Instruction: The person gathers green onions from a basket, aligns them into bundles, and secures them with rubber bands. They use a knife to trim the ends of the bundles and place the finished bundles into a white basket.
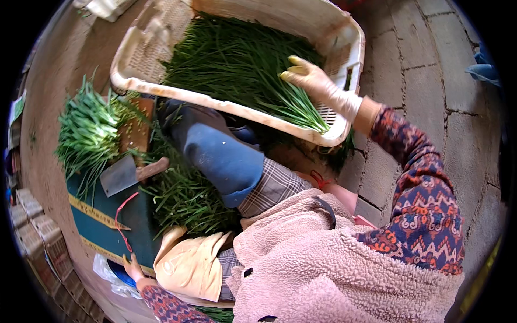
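Over the right end of a white plastic crate (226,105) is my right hand (309,78), in a pale glove with yellowish fingertips. Its fingers are apart, above green leafy stalks (242,60) that fill much of the crate. Whether they touch the stalks is hard to tell. Low on the left, my left hand (132,267) is at the edge of a dark green board or box top (141,226), near a pink-red cord (118,214). Its fingers are partly hidden. A cleaver (121,176) with a wooden handle lies by a wooden block (139,133) and a heap of green stalks (87,133).
Loose green trimmings (190,198) lie between the board and my legs, which have blue covers (222,157). A blue bowl (121,274) and clear plastic bag (103,268) are at lower left. Stacked bundles (44,234) stand at far left, and paving (420,89) at right.
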Tool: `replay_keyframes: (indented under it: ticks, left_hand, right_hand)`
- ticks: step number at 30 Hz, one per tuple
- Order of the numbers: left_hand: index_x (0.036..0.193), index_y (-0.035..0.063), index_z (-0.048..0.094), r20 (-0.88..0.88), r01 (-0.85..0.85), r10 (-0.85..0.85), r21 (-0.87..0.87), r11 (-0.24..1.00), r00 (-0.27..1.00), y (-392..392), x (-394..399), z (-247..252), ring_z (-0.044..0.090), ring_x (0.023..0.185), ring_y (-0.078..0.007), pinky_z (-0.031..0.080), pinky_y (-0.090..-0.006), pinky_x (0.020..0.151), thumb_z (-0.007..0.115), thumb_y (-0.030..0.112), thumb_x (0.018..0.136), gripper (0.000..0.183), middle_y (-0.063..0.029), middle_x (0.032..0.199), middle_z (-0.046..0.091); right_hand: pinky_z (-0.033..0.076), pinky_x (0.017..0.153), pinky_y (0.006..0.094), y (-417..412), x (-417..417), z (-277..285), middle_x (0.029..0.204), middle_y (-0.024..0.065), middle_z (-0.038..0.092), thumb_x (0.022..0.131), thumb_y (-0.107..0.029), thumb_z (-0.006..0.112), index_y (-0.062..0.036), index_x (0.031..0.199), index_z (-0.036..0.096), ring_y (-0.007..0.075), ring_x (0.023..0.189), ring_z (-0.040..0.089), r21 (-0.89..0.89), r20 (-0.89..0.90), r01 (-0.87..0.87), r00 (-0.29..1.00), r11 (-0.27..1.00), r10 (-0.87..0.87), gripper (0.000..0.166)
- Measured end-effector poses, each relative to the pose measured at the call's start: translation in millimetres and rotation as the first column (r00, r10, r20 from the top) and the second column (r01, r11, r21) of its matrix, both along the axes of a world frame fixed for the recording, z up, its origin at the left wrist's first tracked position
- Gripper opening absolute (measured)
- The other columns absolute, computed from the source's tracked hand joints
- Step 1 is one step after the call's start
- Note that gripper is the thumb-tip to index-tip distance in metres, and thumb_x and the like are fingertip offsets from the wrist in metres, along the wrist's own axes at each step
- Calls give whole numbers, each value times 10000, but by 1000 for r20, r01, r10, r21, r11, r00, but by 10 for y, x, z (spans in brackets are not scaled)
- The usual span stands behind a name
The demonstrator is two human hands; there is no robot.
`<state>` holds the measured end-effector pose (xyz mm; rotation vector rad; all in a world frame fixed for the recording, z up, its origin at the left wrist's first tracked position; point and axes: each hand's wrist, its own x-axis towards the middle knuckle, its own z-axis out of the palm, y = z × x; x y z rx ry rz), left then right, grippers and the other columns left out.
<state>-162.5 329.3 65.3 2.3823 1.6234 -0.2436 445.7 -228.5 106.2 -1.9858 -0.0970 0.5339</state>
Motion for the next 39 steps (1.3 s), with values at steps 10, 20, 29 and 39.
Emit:
replay_keyframes:
  ticks: [10,20,29,39]
  left_hand:
    - [1247,-20,550,-90,17,-5,138,990,996,-91,154,213,464,1219,-346,344,-399,1046,638,351,864,540,-218,1296,519]
    - [1227,-11,570,-48,111,-107,100,989,993,-156,822,216,461,1231,-351,333,-402,1056,650,353,861,523,-199,1324,506]
    - [1234,10,572,-58,225,-219,131,966,974,-338,1013,273,441,1261,-344,309,-406,1077,636,369,871,514,-202,1343,492]
    - [1214,9,588,-86,149,-141,96,984,986,-406,886,260,440,1265,-351,317,-403,1070,646,314,866,466,-202,1357,484]
  right_hand:
    - [464,790,348,-698,-354,-1013,1014,178,655,719,-420,773,63,1051,655,248,900,602,-290,-608,-430,773,855,182,597]
    - [490,673,266,-629,739,147,819,57,658,670,-236,819,-37,1010,622,120,727,608,269,-301,-291,880,918,367,440]
    - [458,970,422,-865,1183,-1361,1372,299,422,692,-352,818,-120,1515,36,403,1217,489,-882,-332,-446,819,155,467,1159]
    - [470,927,461,-897,1284,-1480,1284,265,530,705,-401,814,-190,1504,-129,407,1098,574,-817,-375,-483,860,314,347,1253]
